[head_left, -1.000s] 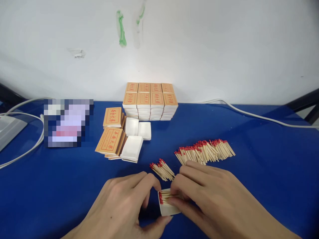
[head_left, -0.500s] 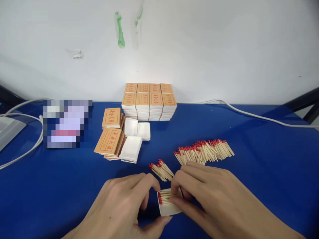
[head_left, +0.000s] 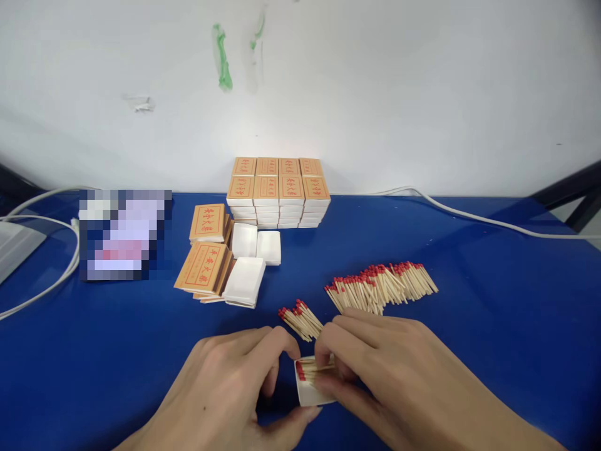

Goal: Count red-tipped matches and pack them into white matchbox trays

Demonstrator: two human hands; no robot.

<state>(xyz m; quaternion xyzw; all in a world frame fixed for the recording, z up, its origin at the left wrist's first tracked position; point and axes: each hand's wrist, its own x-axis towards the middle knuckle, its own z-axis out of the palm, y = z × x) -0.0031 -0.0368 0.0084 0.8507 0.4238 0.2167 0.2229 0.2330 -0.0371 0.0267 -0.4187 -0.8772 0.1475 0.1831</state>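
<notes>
My R hand (head_left: 375, 369) has edged left over the matches (head_left: 307, 369)
Pinching & seating them AFAICT, tips half hidden. My L hand (head_left: 239, 376) grips the tray (head_left: 312, 396) they're in, well fwd of desk's (head_left: 493, 282) back edge.

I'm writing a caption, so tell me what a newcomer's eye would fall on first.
Likely the heap of red-tipped matches on the blue table, just beyond the right hand. Then the stack of boxes by the wall, and the white tray in the left hand.
</notes>
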